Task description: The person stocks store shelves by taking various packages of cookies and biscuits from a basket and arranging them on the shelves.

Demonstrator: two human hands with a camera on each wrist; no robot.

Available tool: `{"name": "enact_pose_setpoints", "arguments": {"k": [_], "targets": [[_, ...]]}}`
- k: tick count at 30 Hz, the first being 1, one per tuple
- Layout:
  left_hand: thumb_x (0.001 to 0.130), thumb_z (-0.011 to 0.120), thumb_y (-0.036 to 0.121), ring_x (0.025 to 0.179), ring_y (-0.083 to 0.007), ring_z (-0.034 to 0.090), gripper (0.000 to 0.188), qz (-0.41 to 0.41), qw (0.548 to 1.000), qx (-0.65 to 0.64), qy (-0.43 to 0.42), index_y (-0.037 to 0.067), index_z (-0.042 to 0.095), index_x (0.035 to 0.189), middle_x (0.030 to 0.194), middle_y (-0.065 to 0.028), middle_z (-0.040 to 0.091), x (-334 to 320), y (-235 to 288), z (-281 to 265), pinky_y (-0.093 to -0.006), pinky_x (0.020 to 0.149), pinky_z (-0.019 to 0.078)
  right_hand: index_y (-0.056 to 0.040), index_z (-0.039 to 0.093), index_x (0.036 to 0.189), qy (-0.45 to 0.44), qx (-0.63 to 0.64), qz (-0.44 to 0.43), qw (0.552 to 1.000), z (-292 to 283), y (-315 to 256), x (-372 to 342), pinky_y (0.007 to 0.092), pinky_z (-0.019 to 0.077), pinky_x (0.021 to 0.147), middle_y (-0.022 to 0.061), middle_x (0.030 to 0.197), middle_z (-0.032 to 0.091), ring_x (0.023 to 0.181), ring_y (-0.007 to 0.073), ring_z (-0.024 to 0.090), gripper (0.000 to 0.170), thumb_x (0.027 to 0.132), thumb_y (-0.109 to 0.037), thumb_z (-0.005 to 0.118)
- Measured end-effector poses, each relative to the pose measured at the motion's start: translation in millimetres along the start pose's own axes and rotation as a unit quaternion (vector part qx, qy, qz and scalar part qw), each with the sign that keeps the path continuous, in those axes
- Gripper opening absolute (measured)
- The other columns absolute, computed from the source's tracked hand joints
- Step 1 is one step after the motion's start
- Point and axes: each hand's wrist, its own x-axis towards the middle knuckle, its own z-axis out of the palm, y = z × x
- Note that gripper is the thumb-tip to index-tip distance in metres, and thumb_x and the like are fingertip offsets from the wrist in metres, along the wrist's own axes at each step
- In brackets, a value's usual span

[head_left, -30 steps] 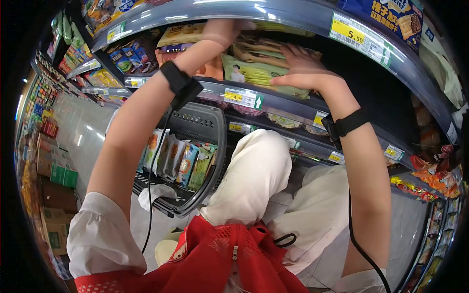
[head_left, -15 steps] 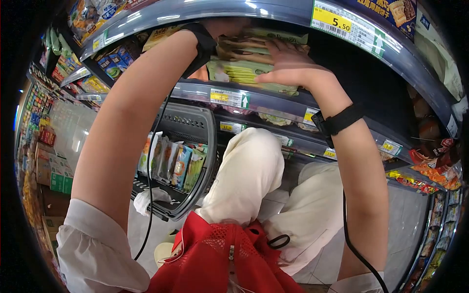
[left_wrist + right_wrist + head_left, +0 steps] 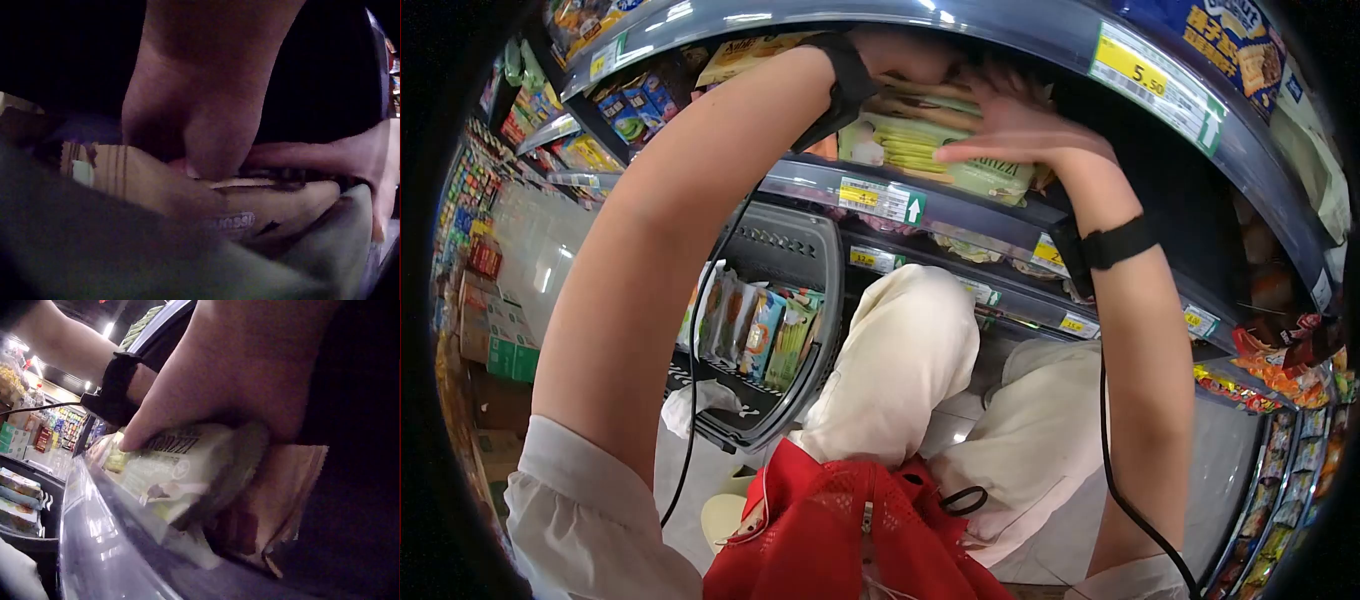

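Note:
Pale green snack packs [image 3: 1002,180] stand along the shelf's front, with brown packs [image 3: 925,106] stacked just behind. Deep under the upper shelf, my left hand [image 3: 900,52] reaches over the brown packs; in the left wrist view a fingertip shows right at a brown pack's edge [image 3: 275,209], and the other fingers are hidden. My right hand [image 3: 1022,118] lies across the right end of the packs, fingers spread toward the back and thumb in front. In the right wrist view, its thumb rests along the green pack [image 3: 181,465], beside a brown pack [image 3: 294,478].
The upper shelf edge [image 3: 1020,38] runs close above both hands. A price-tag rail [image 3: 960,208] borders the lower shelf. Below left, a dark shopping basket [image 3: 828,290] holds several packets. Cables [image 3: 1106,440] hang from both wrists, and my knee [image 3: 920,300] is near the lower shelves.
My left hand has moved deeper into the shelf and rightward, close to the right hand. My right hand stays at the packs, where more of a green pack's lettered front now shows.

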Motion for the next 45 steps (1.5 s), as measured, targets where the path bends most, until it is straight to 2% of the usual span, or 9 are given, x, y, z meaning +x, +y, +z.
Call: {"name": "enact_pose_setpoints", "arguments": {"k": [8,16,19,20,25,31,35,37,45], "targets": [[0.068,0.052,0.004,0.075,-0.0351,0.058,0.02,0.026,0.998,-0.053,0.026,0.001,0.062,0.086,0.077,-0.0183,0.06,-28,24,-16,-0.0401,0.067,0.0462,0.0019,0.017,0.138,-0.199,0.234,-0.1,0.946,-5,15,32,0.0331,0.0216,0.107,0.0219,0.139,0.027,0.131,0.0277,0.026,0.11,0.063,-0.058,0.07],[0.065,0.051,0.002,0.073,-0.0357,0.059,0.023,0.127,0.977,-0.084,0.152,0.001,0.062,0.085,0.074,-0.0183,0.06,-167,71,-81,-0.0414,0.065,0.0465,-0.0013,0.019,0.139,-0.065,0.105,-0.097,0.988,24,36,39,0.0401,0.0245,0.106,0.0245,0.138,0.029,0.128,0.0339,0.03,0.112,0.06,-0.066,0.066],[0.066,0.052,0.001,0.073,-0.0251,0.056,0.006,0.118,0.981,-0.076,0.133,0.005,0.052,0.072,0.073,-0.0069,0.054,-235,67,-49,-0.0327,0.061,0.0469,-0.0007,0.017,0.139,-0.087,0.072,-0.074,0.991,18,29,34,0.037,0.0158,0.109,0.0236,0.141,0.022,0.133,0.0323,0.02,0.097,0.071,-0.052,0.064],[0.067,0.052,0.003,0.068,-0.0249,0.054,0.005,0.179,0.966,-0.1,0.157,0.007,0.053,0.07,0.068,-0.0047,0.051,-251,56,-27,-0.0339,0.055,0.0458,-0.0054,0.018,0.14,-0.061,0.087,-0.083,0.991,18,26,31,0.0416,0.0237,0.107,0.0233,0.139,0.027,0.13,0.0339,0.027,0.102,0.067,-0.058,0.066],[0.062,0.061,0.015,0.074,-0.0249,0.059,0.011,0.191,0.968,-0.013,-0.16,0.007,0.057,0.068,0.07,-0.0061,0.058,-310,28,86,-0.0367,0.057,0.0488,-0.0058,0.016,0.141,-0.08,0.109,-0.057,0.989,20,26,31,0.0411,0.0219,0.107,0.0212,0.143,0.02,0.132,0.0331,0.023,0.098,0.069,-0.048,0.068],[0.069,0.068,0.02,0.092,-0.0239,0.059,0.031,0.339,0.854,0.104,-0.38,0.009,0.064,0.097,0.091,-0.0052,0.063,-332,61,248,-0.0366,0.084,0.0467,-0.007,0.016,0.141,-0.063,0.051,-0.076,0.994,18,26,30,0.0407,0.0202,0.108,0.0208,0.143,0.021,0.132,0.0329,0.022,0.095,0.071,-0.048,0.066],[0.077,0.058,0.022,0.109,-0.0166,0.048,0.029,0.363,0.848,0.085,-0.377,0.017,0.061,0.106,0.114,0.0018,0.053,-351,57,321,-0.0354,0.094,0.0348,-0.008,0.017,0.141,-0.079,0.033,-0.046,0.995,13,15,27,0.0395,0.0193,0.108,0.0209,0.143,0.021,0.133,0.0319,0.02,0.091,0.073,-0.048,0.064],[0.074,0.059,0.03,0.105,-0.0151,0.051,0.026,0.357,0.9,0.058,-0.242,0.02,0.064,0.097,0.105,0.0018,0.056,-365,40,370,-0.0351,0.088,0.0357,-0.0083,0.017,0.141,-0.08,0.03,-0.04,0.996,13,15,24,0.0392,0.0193,0.108,0.021,0.143,0.021,0.133,0.0315,0.02,0.091,0.074,-0.048,0.063],[0.069,0.058,0.019,0.093,-0.0173,0.054,0.012,0.335,0.911,0.116,-0.21,0.016,0.064,0.079,0.094,0.0018,0.056,-344,26,287,-0.0311,0.081,0.04,-0.0049,0.019,0.14,-0.054,0.049,-0.076,0.994,19,25,28,0.0393,0.0199,0.108,0.0224,0.142,0.022,0.133,0.0323,0.021,0.091,0.074,-0.049,0.063]]}}
